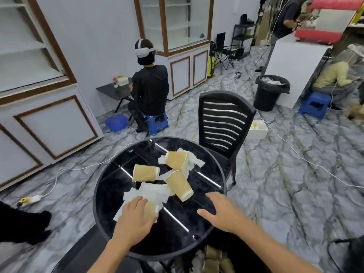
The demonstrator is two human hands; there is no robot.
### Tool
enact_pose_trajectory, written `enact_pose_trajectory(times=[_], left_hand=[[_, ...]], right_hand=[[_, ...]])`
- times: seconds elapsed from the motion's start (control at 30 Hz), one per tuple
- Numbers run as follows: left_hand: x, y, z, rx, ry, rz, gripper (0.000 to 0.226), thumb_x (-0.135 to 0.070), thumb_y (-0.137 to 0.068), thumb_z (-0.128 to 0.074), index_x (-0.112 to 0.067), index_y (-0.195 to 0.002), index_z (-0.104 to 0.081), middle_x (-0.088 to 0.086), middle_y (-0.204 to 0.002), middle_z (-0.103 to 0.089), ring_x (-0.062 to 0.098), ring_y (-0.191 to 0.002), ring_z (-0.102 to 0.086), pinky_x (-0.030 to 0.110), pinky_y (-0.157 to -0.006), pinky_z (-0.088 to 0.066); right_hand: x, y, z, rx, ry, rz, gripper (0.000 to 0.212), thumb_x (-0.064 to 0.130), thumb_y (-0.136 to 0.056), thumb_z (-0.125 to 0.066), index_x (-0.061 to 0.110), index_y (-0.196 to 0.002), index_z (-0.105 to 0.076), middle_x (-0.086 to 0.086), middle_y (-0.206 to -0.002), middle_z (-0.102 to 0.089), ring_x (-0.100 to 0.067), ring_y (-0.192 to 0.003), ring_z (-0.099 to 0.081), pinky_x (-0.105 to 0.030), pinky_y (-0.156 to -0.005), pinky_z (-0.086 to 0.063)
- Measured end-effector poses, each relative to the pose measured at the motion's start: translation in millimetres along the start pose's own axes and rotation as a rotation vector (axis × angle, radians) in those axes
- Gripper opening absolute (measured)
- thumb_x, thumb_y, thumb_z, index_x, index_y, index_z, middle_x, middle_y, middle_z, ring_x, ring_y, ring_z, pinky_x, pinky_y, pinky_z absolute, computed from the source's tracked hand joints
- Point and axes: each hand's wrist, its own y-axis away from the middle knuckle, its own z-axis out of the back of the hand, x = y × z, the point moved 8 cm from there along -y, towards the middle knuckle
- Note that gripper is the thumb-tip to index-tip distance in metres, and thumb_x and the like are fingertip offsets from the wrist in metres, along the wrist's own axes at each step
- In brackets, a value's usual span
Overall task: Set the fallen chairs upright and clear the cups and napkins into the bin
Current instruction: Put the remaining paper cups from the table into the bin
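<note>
Several tan paper cups lie on their sides on the round black table point(110, 194), among crumpled white napkins point(151, 192). My left hand point(136, 217) grips the nearest cup point(150, 210) together with a napkin. Another cup point(180, 185) lies just beyond my right hand point(220, 209), which hovers flat and empty over the table. Two more cups point(145, 173) point(177, 160) lie farther back. A black slatted chair point(224, 123) stands upright behind the table. Below the table's near edge a bin point(212, 261) holds cups and napkins.
A black lined bin point(270, 93) stands on the marble floor at the back right. A person sits on a blue stool point(157, 123) behind the table; another crouches by a blue stool point(315, 105) at right. White cables cross the floor. Cabinets line the left wall.
</note>
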Motion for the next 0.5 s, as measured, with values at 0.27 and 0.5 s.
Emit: enact_pose_trajectory(times=[0.27,0.5], left_hand=[[14.4,-13.7,-19.3,-0.113,-0.059,0.119,0.082,-0.075,-0.077,-0.036,-0.025,-0.142,-0.037,0.001,-0.163,-0.018,0.037,-0.147,-0.020,0.054,-0.100,-0.048],[15.0,-25.1,-41.1,-0.158,0.002,0.189,0.074,-0.065,-0.083,-0.053,-0.026,-0.144,-0.036,0.001,-0.165,-0.010,0.034,-0.149,-0.009,0.056,-0.102,-0.045]], right_hand=[[10.0,-59.5,-19.9,0.020,0.063,0.092,0.101,0.081,-0.080,-0.031,0.015,-0.155,-0.016,-0.001,-0.159,-0.026,-0.018,-0.142,-0.029,-0.034,-0.112,-0.034],[18.0,-109.8,-29.6,-0.060,0.039,0.135,0.087,0.061,-0.091,-0.051,0.010,-0.153,-0.017,-0.007,-0.154,-0.032,-0.025,-0.137,-0.034,-0.039,-0.105,-0.041]])
